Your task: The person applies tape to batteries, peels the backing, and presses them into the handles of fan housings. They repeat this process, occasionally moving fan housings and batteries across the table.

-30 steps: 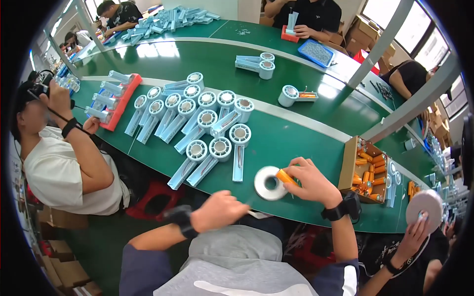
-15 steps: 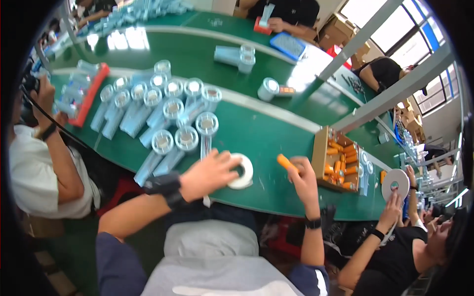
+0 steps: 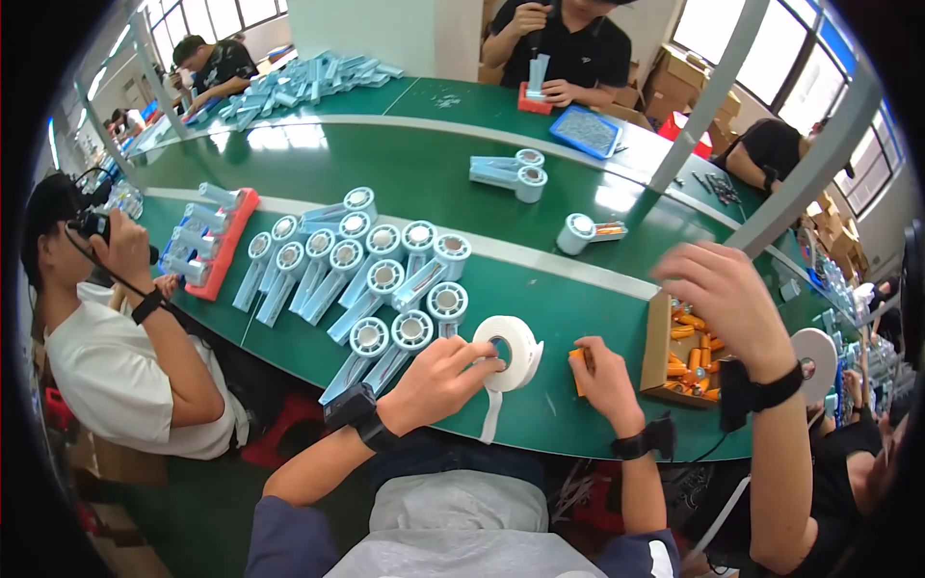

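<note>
Left hand [image 3: 445,380]: grip grasping the tape roll [image 3: 523,347], fingertips at its central hole
Tape roll: one, white, smooth, ring-shaped; tilted up above the near part of the desk [image 3: 568,306], a flat loose strip hanging from it
Right hand [image 3: 607,385]: grip clasping an orange cylinder [image 3: 578,372], partly hidden by the fingers
Orange cylinder: one, above the desk between tape roll and carton; any print too small to read
Carton [image 3: 658,354]: one, brown cardboard, holding many more orange cylinders, too overlapped to count
Co-worker's hand [image 3: 718,289]: one, blurred, above the carton
Desk: glossy green, crossed by a pale grey strip
Blue fan bodies [image 3: 412,330]: fourteen clustered at the left; round slotted heads, trough-like handles
Red rack [image 3: 229,241]: one, bearing four pale blue handles
Beyond the strip: a lone fan body [image 3: 578,231] with orange in its handle, and a pair [image 3: 530,181] side by side
Blue tray [image 3: 580,147]: one, shallow, filled with small grey pieces
Far co-worker's shirt [image 3: 602,60]: black, its pale chest mark too small to read
Far pile [image 3: 308,85]: loose blue plastic pieces, heaped, uncountable
</note>
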The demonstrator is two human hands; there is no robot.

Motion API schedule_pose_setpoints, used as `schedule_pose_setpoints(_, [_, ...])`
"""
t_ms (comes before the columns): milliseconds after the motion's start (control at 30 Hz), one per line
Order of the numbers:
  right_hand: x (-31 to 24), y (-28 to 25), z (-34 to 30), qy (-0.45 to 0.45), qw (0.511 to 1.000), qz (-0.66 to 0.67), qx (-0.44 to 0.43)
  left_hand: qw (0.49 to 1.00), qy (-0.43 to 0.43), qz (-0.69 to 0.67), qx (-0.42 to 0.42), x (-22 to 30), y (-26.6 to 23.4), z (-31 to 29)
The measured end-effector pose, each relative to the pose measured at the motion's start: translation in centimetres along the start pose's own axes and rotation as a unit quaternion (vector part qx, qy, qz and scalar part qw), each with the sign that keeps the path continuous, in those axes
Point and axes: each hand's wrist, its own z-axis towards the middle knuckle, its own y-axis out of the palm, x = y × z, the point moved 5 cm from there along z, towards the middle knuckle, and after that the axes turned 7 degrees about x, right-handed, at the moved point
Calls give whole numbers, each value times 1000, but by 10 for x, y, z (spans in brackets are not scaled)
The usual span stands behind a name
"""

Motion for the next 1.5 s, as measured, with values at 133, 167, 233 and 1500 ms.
schedule_pose_setpoints(133, [-189, -11, 95, -421, 877, -177, -149, 997, -36, 31, -60, 3, 2, -18])
schedule_pose_setpoints(167, [-223, 19, 104, -545, 804, -215, -97, 996, -38, 30, -74, 2, 1, -19])
schedule_pose_setpoints(233, [-242, 78, 99, -523, 812, -208, -153, 996, -26, 15, -83, 7, 2, -16])
schedule_pose_setpoints(1500, [-139, 154, -3, -472, 591, -654, -16, 977, -92, -167, -93, -12, -70, 21])
